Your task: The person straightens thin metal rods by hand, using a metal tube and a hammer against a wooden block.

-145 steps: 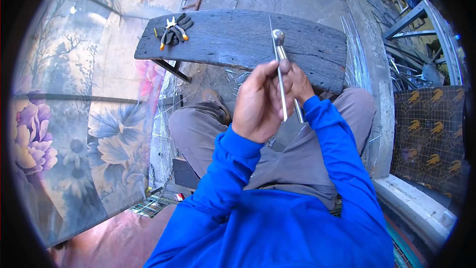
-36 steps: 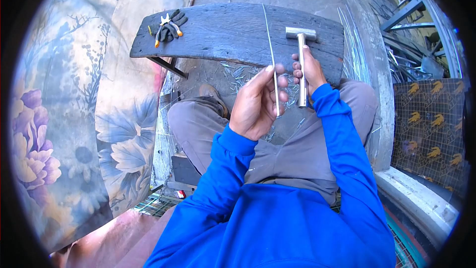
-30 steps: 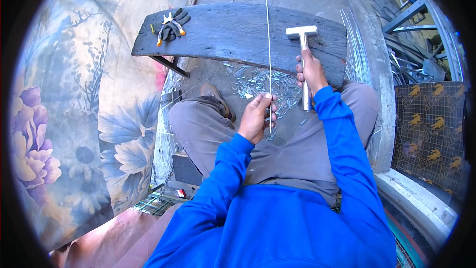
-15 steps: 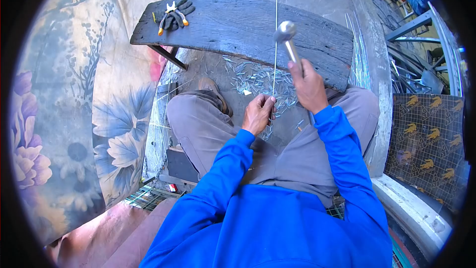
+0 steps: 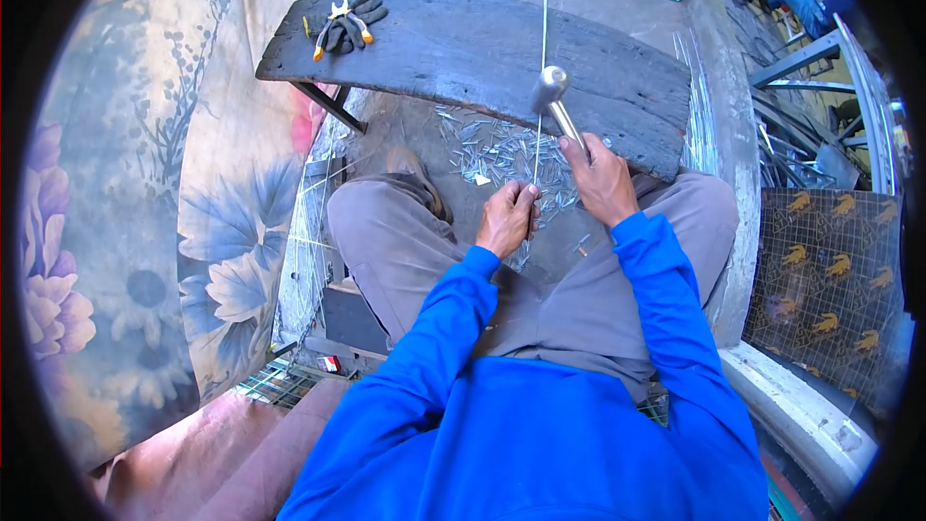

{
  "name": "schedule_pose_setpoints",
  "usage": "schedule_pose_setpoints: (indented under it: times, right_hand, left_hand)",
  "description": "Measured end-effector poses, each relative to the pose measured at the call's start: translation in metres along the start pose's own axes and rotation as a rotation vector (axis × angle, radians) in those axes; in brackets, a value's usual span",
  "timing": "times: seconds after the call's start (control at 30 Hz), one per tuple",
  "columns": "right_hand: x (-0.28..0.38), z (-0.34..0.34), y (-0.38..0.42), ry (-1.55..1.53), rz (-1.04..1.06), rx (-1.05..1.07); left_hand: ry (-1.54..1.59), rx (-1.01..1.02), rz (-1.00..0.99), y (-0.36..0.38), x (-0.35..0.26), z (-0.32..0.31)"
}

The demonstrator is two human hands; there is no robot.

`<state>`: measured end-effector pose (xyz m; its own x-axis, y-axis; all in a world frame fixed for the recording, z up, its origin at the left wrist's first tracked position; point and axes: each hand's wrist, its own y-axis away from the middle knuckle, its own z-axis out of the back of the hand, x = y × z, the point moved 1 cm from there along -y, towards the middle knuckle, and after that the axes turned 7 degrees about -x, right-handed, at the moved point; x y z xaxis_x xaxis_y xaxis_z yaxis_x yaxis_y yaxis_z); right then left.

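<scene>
My left hand (image 5: 508, 220) pinches the near end of a thin metal rod (image 5: 545, 29), which stretches away from me across the dark wooden bench (image 5: 434, 48). Closed around a metal handle, my right hand (image 5: 600, 183) holds a hammer (image 5: 551, 86). Its shiny head overlaps the rod in this view, close over the bench's near half. Many short cut metal pieces (image 5: 492, 150) lie scattered on the floor between my legs, just beyond my left hand.
Pliers (image 5: 367, 37) with orange-tipped handles and dark gloves (image 5: 369, 8) rest on the bench's left end. Long thin rods (image 5: 696, 106) stand at its right. Flowered fabric (image 5: 145, 232) hangs on the left. Another person (image 5: 791, 2) is at upper right, near a metal frame (image 5: 805, 60).
The hammer head has come down and slightly toward me, over the rod. The rod's far part has shifted a little to the right in view. My left hand keeps its grip.
</scene>
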<state>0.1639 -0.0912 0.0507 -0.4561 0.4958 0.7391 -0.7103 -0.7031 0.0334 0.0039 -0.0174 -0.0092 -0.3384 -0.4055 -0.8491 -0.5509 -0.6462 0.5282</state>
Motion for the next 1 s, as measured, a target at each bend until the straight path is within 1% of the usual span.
schedule_pose_setpoints:
  times: [0.07, 0.1, 0.17, 0.27, 0.4, 0.47, 0.5, 0.53, 0.6, 0.63, 0.7, 0.73, 0.8, 0.83, 0.87, 0.9, 0.93, 1.0]
  right_hand:
    - [0.003, 0.001, -0.001, -0.128, -0.112, -0.025]
    - [0.006, 0.005, -0.001, -0.119, -0.111, -0.016]
    - [0.014, 0.015, 0.0, -0.16, -0.079, -0.089]
    - [0.015, 0.015, 0.0, -0.216, -0.057, -0.116]
    - [0.012, 0.004, -0.001, -0.124, -0.015, -0.091]
    - [0.007, -0.005, -0.007, -0.092, -0.053, -0.028]
    - [0.016, -0.002, -0.008, -0.126, -0.109, -0.02]
    - [0.018, 0.0, -0.01, -0.118, -0.103, -0.014]
    - [0.022, 0.002, -0.015, -0.249, -0.102, -0.101]
    - [0.025, 0.004, -0.018, -0.242, -0.094, -0.09]
    - [0.031, 0.011, -0.025, -0.328, -0.026, -0.213]
    - [0.033, 0.01, -0.027, -0.327, -0.021, -0.206]
    - [0.036, 0.008, -0.03, -0.301, -0.048, -0.261]
    - [0.028, 0.003, -0.033, -0.309, -0.044, -0.274]
    - [0.012, -0.007, -0.034, -0.141, -0.029, -0.25]
    - [0.011, -0.009, -0.035, 0.029, -0.018, -0.226]
    - [0.01, -0.006, -0.038, 0.025, -0.018, -0.24]
    - [0.008, -0.002, -0.043, -0.062, -0.136, -0.037]
  left_hand:
    - [0.006, -0.002, -0.02, -0.005, 0.001, -0.001]
    - [0.011, -0.01, -0.021, -0.003, 0.003, -0.002]
    - [-0.005, -0.023, -0.014, -0.003, 0.006, -0.002]
    - [-0.015, -0.034, -0.016, -0.005, 0.005, -0.002]
    - [-0.016, -0.003, -0.024, -0.007, 0.0, -0.001]
    - [0.014, 0.001, -0.021, -0.008, -0.001, -0.001]
    - [0.0, 0.006, -0.043, -0.009, -0.002, 0.0]
    - [-0.008, 0.007, -0.058, -0.007, -0.001, 0.0]
    - [-0.032, 0.013, -0.046, 0.0, -0.001, 0.002]
    - [-0.067, 0.025, -0.038, 0.003, -0.002, 0.002]
    - [-0.063, 0.032, -0.037, 0.011, 0.0, 0.002]
    - [-0.074, 0.05, -0.037, 0.016, 0.001, 0.002]
    - [-0.058, 0.059, -0.041, 0.016, 0.011, 0.0]
    - [-0.062, 0.056, -0.035, 0.017, 0.009, 0.0]
    - [-0.068, 0.055, -0.03, 0.017, 0.007, 0.001]
    - [-0.047, 0.068, -0.021, 0.018, 0.005, 0.002]
    - [-0.056, 0.075, -0.031, 0.019, 0.004, 0.003]
    - [-0.074, 0.074, -0.017, 0.02, 0.003, 0.005]
